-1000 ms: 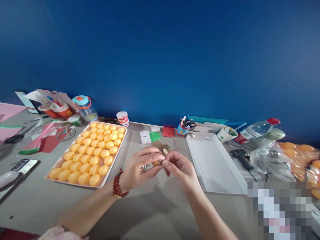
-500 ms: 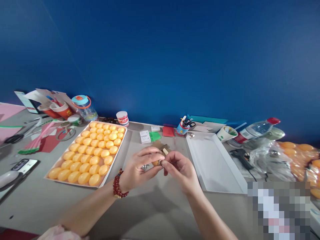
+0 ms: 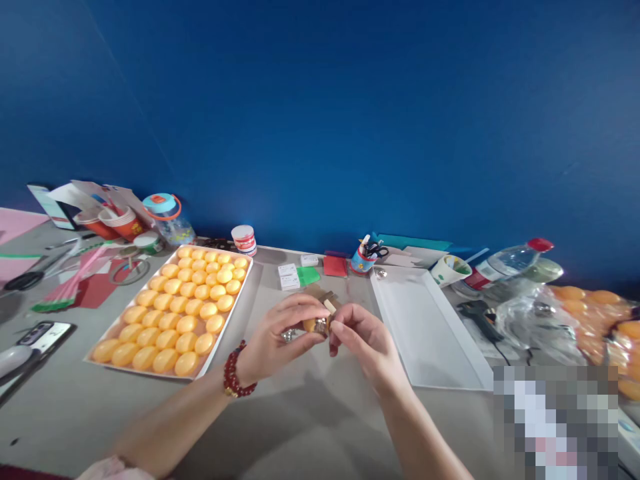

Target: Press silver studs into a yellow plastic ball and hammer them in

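Note:
My left hand, with a red bead bracelet at its wrist, is closed around a small orange ball. A shiny silvery metal piece shows on the ball's side facing my right hand. Close beside it, my right hand has its thumb and fingertips pressed together; what they pinch, if anything, is hidden. Another silvery bit shows below my left fingers. Just beyond the hands lies a brown piece with a pale strip, partly covered by the fingers.
A tray of orange balls stands left. To the right is a white tray with a small silvery item at its far corner. Behind are small white boxes and a pen cup. A glue gun and bottle stand further right.
My right fingertips have drawn slightly away from the orange ball, and more of its silvery piece shows. My left hand keeps its hold. The view has shifted slightly.

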`<state>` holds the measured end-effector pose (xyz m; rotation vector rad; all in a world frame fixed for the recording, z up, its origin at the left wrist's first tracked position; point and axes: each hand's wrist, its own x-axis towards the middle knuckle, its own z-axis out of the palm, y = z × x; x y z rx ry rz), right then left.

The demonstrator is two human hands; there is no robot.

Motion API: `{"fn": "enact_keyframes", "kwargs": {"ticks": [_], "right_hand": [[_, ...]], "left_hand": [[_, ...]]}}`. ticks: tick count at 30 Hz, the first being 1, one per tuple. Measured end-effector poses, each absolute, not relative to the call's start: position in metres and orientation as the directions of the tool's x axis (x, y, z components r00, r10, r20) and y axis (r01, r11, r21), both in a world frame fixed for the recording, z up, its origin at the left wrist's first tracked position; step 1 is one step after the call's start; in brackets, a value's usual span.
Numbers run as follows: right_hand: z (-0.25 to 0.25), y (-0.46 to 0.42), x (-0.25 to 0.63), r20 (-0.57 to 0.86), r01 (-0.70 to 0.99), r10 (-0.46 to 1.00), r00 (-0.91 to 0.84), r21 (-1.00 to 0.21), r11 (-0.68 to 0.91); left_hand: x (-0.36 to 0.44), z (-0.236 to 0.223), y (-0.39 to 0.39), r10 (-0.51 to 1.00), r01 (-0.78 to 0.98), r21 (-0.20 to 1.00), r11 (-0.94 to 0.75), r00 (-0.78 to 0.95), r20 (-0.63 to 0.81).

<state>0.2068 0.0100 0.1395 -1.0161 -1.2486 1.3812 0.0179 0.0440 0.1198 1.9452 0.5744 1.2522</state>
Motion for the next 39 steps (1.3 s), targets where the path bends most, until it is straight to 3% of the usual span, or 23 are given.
{"fn": "enact_keyframes", "kwargs": {"ticks": [5,8,10,12,15,17,22,28,34,36,37,39], "right_hand": [[0.141,0.015,0.217,0.094,0.085,0.993,-0.077,-0.991,0.101],[0.138,0.026,0.23,0.109,0.396,0.994,-0.032,-0.911,0.113],[0.134,0.036,0.241,0.075,0.672,0.993,-0.088,-0.731,0.114],[0.127,0.046,0.251,-0.026,0.875,0.995,-0.101,-0.477,0.076],[0.11,0.058,0.262,-0.207,0.981,0.975,-0.079,-0.191,0.039],[0.096,0.064,0.264,-0.262,0.985,0.96,-0.103,-0.159,0.062],[0.073,0.073,0.258,-0.301,0.986,0.946,-0.121,-0.149,0.078],[0.072,0.076,0.257,-0.221,0.975,0.972,-0.079,-0.219,0.029],[0.098,0.067,0.252,-0.103,0.918,0.992,-0.068,-0.396,0.021],[0.115,0.053,0.251,-0.006,0.78,0.995,-0.099,-0.622,0.073],[0.124,0.045,0.251,0.038,0.727,0.992,-0.123,-0.677,0.116],[0.14,0.029,0.249,0.081,0.704,0.976,-0.203,-0.68,0.203]], "left_hand": [[0.018,0.113,0.047,0.758,-0.131,0.867,-0.481,0.434,0.487],[0.018,0.112,0.049,0.802,-0.207,0.915,-0.346,0.442,0.403],[0.017,0.113,0.051,0.818,-0.279,0.929,-0.245,0.455,0.352],[0.013,0.114,0.053,0.831,-0.329,0.928,-0.178,0.455,0.321],[0.008,0.117,0.057,0.859,-0.339,0.929,-0.149,0.422,0.291],[0.006,0.119,0.059,0.873,-0.33,0.933,-0.143,0.401,0.276],[0.008,0.116,0.061,0.876,-0.308,0.943,-0.129,0.41,0.254],[0.008,0.108,0.063,0.879,-0.21,0.965,-0.158,0.416,0.234],[0.005,0.112,0.064,0.896,-0.073,0.968,-0.242,0.365,0.252],[0.003,0.113,0.065,0.905,-0.026,0.965,-0.26,0.342,0.253],[0.002,0.113,0.066,0.908,-0.008,0.963,-0.27,0.332,0.257],[0.001,0.112,0.067,0.913,0.009,0.961,-0.276,0.316,0.259]]}}
